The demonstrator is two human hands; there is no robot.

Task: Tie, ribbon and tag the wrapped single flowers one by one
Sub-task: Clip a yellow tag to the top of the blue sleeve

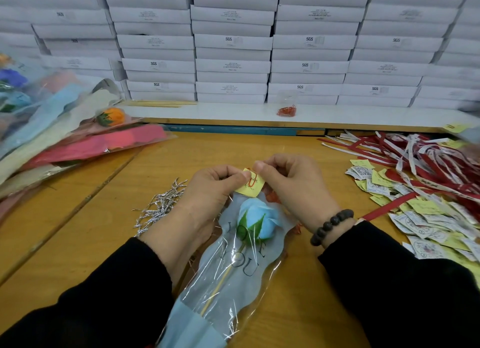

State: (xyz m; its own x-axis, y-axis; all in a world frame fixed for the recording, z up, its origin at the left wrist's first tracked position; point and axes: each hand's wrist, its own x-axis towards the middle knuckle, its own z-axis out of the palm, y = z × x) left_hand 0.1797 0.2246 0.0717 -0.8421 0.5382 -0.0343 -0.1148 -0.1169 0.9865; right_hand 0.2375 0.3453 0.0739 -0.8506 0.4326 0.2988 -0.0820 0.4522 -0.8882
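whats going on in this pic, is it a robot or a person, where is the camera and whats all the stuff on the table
No robot here: a person works with two bare hands, and one wide camera on their head looks down at them. The left hand and the right hand pinch a yellow tag with a red clip at the top of a wrapped blue flower in clear film. On the wooden table lie silver twist ties, more wrapped flowers at left, red and white ribbons and loose tags at right. White boxes are stacked behind.
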